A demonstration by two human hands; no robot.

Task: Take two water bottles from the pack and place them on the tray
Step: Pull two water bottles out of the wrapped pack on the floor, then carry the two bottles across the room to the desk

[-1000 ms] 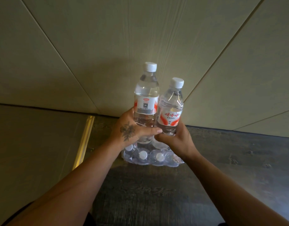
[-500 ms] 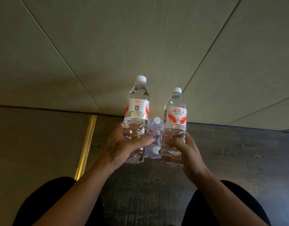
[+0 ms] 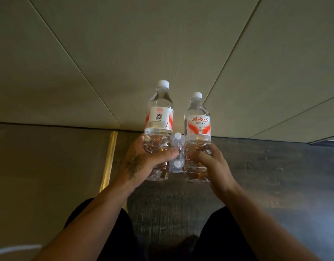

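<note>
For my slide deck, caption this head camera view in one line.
Left hand and right hand each hold a water bottle upright above the pack.

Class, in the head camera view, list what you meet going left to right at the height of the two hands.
Brass floor strip → left hand → left bottle → pack of bottles → right bottle → right hand.

Both water bottles, the left bottle (image 3: 158, 129) and the right bottle (image 3: 197, 136), are clear glossy plastic with ribbed lower halves, matt white caps and smooth printed labels. The floor (image 3: 275, 176) looks like dark, grainy wood; a shiny brass-like strip (image 3: 109, 159) edges it.
</note>
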